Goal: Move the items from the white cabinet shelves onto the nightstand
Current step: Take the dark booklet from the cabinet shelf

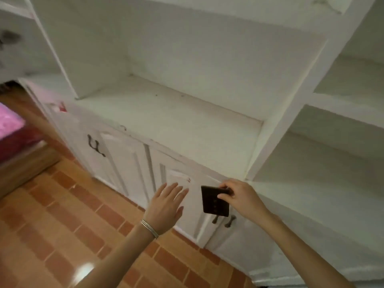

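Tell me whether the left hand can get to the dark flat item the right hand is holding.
Probably yes: the left hand is open and empty beside the dark flat item pinched in the right hand, with nothing between them.

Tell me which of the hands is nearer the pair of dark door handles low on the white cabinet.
Right. The right hand, holding a dark flat item, is just above the door handles; the open left hand is off to their left.

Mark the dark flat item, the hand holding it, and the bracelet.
dark flat item (214, 202), head view, centre of its face
right hand (242, 195), head view, back of hand
bracelet (149, 228), head view, band on left wrist
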{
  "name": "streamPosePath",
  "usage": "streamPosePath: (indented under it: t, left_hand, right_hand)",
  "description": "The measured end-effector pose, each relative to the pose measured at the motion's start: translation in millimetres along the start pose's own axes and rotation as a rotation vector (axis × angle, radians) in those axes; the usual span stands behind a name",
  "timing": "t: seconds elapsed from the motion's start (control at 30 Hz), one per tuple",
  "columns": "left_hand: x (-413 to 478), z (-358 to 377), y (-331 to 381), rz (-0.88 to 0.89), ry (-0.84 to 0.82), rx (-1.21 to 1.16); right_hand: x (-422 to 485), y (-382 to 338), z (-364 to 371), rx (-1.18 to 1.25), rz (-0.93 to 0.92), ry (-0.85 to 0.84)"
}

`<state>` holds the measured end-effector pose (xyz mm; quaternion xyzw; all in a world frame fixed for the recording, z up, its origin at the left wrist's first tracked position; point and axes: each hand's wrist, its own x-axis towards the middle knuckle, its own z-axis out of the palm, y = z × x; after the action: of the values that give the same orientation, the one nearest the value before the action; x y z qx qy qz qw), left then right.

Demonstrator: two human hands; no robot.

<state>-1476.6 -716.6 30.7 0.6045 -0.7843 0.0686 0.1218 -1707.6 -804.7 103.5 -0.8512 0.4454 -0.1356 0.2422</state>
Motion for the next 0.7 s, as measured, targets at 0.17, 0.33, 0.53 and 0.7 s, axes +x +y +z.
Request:
streamPosePath:
  t: [0.17, 0.33, 0.53, 0.7]
  left_hand:
    - [-89, -26, -15, -0.355, -0.022, 0.067]
    - [-204, -61, -18, -0.739, -0.029, 0.169]
    - [-336, -108, 1, -1.169, 0.003, 0.258]
    - [-431, -124, 26, -1.397, 0.016, 0.289]
  right_hand:
    - [42, -55, 48, 0.037, -0.256, -0.199]
    - [56, -140, 111, 0.053, -0.512, -0.369]
    - [30, -263, 193, 0.03, -0.87, -0.548]
    - [-22, -352, 259, -0.004, -1.068, -0.684]
